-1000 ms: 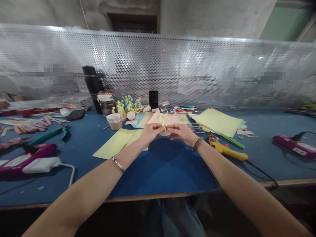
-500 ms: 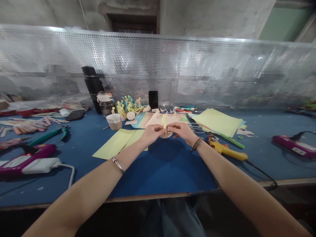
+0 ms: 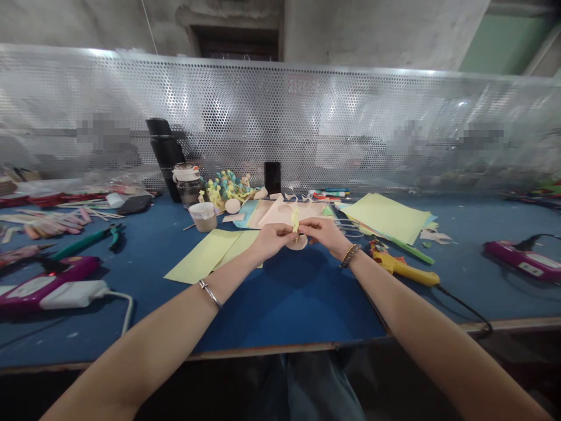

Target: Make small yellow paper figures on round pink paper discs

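Note:
Both hands meet near the middle of the blue table. My left hand (image 3: 275, 238) is closed, its fingertips pinching a small yellow paper piece (image 3: 295, 218) from the left. On the right side of that piece, my right hand (image 3: 323, 232) is closed on it too. A pale round disc (image 3: 297, 242) shows just below the fingertips; whether it is joined to the yellow piece cannot be made out. Behind the hands lie pink paper sheets with cut-outs (image 3: 269, 211). Yellow-green sheets (image 3: 204, 255) lie beside my left forearm.
A yellow glue gun (image 3: 409, 272) and green-yellow sheets (image 3: 385, 215) lie at right. On the left are a white cup (image 3: 204, 217), green-handled pliers (image 3: 83, 242) and a purple power strip (image 3: 65, 275). A phone (image 3: 272, 177) stands against the perforated metal screen (image 3: 236, 117).
The yellow paper piece has shifted slightly right and stands more upright and narrower between the fingertips. More of the pale disc shows. Both hands have moved only slightly.

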The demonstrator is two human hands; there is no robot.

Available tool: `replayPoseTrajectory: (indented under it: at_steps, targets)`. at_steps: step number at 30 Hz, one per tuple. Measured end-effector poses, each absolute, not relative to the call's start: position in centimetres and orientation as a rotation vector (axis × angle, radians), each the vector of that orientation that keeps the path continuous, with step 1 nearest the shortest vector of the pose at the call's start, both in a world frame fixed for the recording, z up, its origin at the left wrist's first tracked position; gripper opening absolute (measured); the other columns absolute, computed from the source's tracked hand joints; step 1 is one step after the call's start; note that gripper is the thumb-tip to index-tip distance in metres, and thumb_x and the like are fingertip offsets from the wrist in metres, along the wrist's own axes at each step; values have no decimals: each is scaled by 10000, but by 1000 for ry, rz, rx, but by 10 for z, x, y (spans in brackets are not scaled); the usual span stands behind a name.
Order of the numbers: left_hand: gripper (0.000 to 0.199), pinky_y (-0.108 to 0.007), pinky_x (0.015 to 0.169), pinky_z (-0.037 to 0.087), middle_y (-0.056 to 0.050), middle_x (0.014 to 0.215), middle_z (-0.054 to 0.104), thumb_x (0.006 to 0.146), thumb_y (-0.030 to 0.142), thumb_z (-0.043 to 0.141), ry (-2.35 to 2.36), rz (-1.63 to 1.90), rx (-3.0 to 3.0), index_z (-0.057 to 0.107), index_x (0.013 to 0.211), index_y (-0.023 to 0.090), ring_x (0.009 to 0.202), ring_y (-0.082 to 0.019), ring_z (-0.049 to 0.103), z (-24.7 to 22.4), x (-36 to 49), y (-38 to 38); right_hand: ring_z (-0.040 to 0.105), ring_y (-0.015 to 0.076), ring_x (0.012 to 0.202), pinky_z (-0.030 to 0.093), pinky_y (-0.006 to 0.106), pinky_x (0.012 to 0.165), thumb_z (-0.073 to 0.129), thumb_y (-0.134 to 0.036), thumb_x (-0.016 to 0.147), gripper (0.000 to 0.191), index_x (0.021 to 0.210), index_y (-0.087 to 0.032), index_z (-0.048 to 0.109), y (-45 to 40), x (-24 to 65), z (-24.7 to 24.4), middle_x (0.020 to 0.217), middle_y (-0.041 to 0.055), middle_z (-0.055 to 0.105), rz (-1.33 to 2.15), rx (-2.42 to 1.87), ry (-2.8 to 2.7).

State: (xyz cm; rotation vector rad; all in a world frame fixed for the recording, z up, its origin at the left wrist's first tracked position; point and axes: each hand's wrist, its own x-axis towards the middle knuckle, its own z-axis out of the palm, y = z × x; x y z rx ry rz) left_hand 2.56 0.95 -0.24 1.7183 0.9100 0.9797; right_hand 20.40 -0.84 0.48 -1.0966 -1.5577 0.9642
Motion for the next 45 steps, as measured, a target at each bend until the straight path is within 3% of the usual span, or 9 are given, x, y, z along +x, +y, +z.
replayPoseTrajectory:
  at_steps: [11,21,29,38,45]
  targets:
    - [214,-306,781,525,-62,816,742,666,210,754,910,971,1675,718,865,138,769,-175,684,3,27,4,593,120,700,465,199,533,670,-322,731,227,878,-160,730,-7,204,4,883,52,710,924,-1103,-1581]
    - [174,-279,776,529,-37,772,733,654,84,709,924,971,1652,711,818,141,756,-154,681,5,28,3,601,135,730,487,215,543,668,-337,737,247,892,-155,732,-5,206,2,931,61,712,892,-1123,-1592]
    - [237,-298,815,510,-63,856,731,641,166,740,973,1033,1642,711,874,133,809,-162,670,4,23,8,605,145,778,500,205,530,655,-322,757,266,961,-166,722,-7,207,6,968,76,702,865,-1131,-1524]
    - [360,-281,697,499,-74,832,714,638,408,756,1167,1096,1708,719,861,128,721,-155,632,22,-9,37,561,117,710,508,184,492,648,-295,764,239,940,-155,730,-7,209,7,932,75,693,818,-1107,-1553]
    - [459,-271,749,506,-92,1019,703,620,442,763,1571,1268,1523,690,961,143,941,-205,640,27,-82,72,556,108,690,507,169,464,656,-236,760,203,927,-150,732,-8,206,12,922,74,692,834,-1107,-1534]
